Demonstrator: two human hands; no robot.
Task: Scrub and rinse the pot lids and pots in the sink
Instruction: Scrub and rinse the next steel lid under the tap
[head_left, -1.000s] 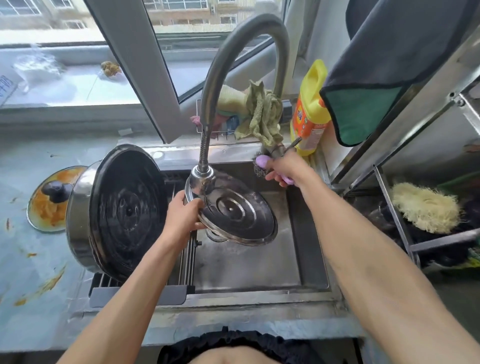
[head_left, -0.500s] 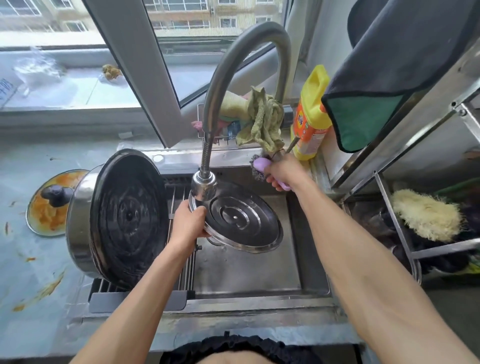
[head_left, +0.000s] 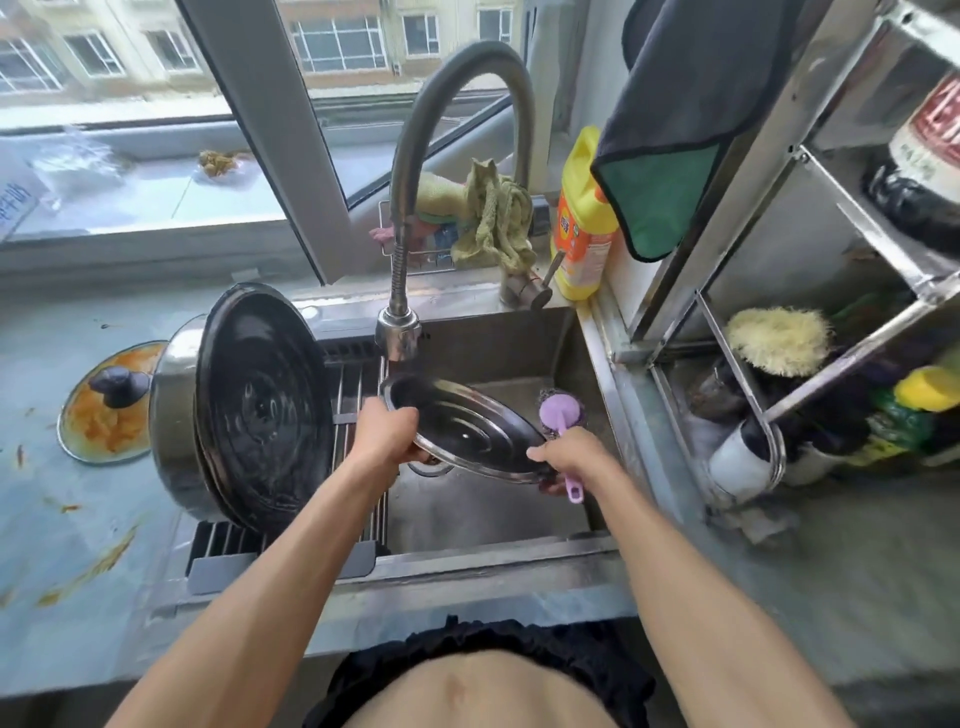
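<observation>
A steel pot lid (head_left: 467, 431) is held tilted over the sink (head_left: 498, 499), underside up. My left hand (head_left: 387, 428) grips its left rim. My right hand (head_left: 569, 457) holds the purple handle of a scrub brush (head_left: 561, 413), whose round head stands just right of the lid, and also touches the lid's right rim. A large steel pot (head_left: 176, 426) lies on its side on the drain rack with dark lids (head_left: 265, 410) leaning in its mouth. A glass lid (head_left: 104, 405) smeared with orange residue lies on the counter at the left. The faucet head (head_left: 397, 330) hangs above the lid.
A yellow detergent bottle (head_left: 584, 218) and green rags (head_left: 498, 218) stand behind the sink. A steel rack (head_left: 727, 322) on the right holds brushes, sponges and bottles. A dark cloth (head_left: 685, 104) hangs above it. The counter (head_left: 52, 545) at the left is streaked with orange stains.
My right hand came away from the faucet base with the brush, down to the lid's right rim. The lid has dropped lower in the sink and tilted its underside up.
</observation>
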